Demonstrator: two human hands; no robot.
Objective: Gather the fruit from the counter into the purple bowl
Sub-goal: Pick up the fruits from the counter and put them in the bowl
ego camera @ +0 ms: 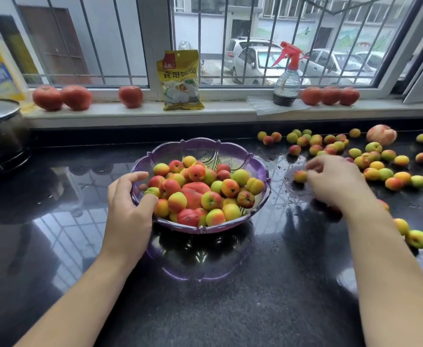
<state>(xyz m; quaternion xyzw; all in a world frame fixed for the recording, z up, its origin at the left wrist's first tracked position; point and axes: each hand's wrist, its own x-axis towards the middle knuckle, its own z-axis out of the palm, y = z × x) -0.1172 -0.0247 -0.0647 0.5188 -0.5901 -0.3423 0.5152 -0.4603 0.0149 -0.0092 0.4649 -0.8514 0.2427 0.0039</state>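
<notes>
Black counter (230, 296) wet; purple bowl (206, 230) sits mid-counter, upright, mouth up, roughly round so no real long axis. Approx half done, I'd judge: bowl heaped w/ small fruit, but scattered fruit (370, 169) covers the far right, plus one big peach (381, 134) & a few near right. Left hand (127, 206) grasps the bowl's left rim, thumb inside. Right hand (335, 181) just right of the bowl, fingertips pinching one small fruit (300, 176) on the counter.
</notes>
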